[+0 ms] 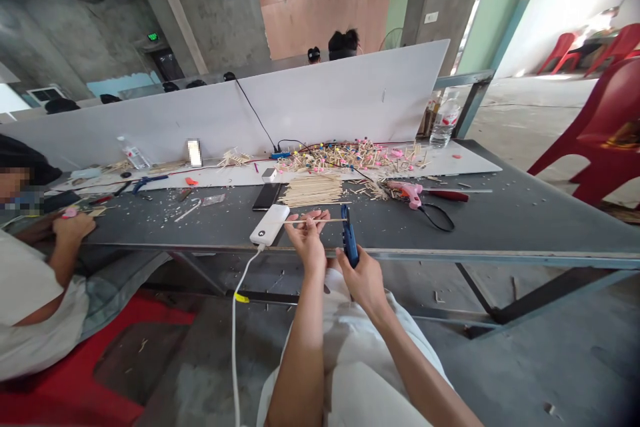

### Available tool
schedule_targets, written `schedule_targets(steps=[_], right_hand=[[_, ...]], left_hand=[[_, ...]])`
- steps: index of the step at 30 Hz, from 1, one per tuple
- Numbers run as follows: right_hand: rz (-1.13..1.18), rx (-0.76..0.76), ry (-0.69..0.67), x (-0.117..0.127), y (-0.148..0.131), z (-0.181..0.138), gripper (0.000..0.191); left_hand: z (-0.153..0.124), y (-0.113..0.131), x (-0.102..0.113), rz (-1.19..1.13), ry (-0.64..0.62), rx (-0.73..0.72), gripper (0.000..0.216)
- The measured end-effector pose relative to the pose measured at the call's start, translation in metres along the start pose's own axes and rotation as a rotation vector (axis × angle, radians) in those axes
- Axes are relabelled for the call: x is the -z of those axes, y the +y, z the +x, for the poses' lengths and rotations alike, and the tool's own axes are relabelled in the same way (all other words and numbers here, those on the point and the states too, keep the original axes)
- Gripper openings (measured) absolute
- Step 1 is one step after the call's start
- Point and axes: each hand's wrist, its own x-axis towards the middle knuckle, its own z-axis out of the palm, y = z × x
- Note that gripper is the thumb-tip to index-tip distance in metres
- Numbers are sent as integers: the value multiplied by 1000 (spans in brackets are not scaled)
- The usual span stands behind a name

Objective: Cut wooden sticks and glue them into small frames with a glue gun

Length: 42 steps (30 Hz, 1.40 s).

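Note:
My left hand (309,239) pinches a thin wooden stick (325,221) and holds it level just above the front edge of the grey table (500,213). My right hand (364,275) is closed round the handles of blue cutters (349,237), whose jaws sit at the stick's right end. Directly behind the stick lies a neat pile of cut wooden sticks (313,191). A white power bank (270,224) rests at the left of my left hand, its white cable (234,320) hanging down off the table.
A pink glue gun (406,191), a black phone (267,196) and a heap of sticks with coloured bits (355,157) lie by the white divider board (300,107). A co-worker's hand (73,227) works at left. Red chairs (600,133) stand at right.

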Motion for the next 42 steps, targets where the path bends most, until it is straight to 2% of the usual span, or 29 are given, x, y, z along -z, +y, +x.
schedule_targets(steps=[6,13,24,34,42], right_hand=[[-26,-5,36,-5,3,6,40],[-115,-4,43,-10,15,-6,35],[-155,-9,99,4,27,-1,28],[11,-69,201,1,33,0,38],[187,-86,190,-9,45,-5,40]], left_hand=[[4,-5,0,-7,-14,-11,40],[-7,-9,12,-24,8,28,41],[-25,-18,-10,-49,-4,37,42],[-27,-12,-13,-90,-6,59,44],[-22,-6,-5,-137,-31,98,41]])
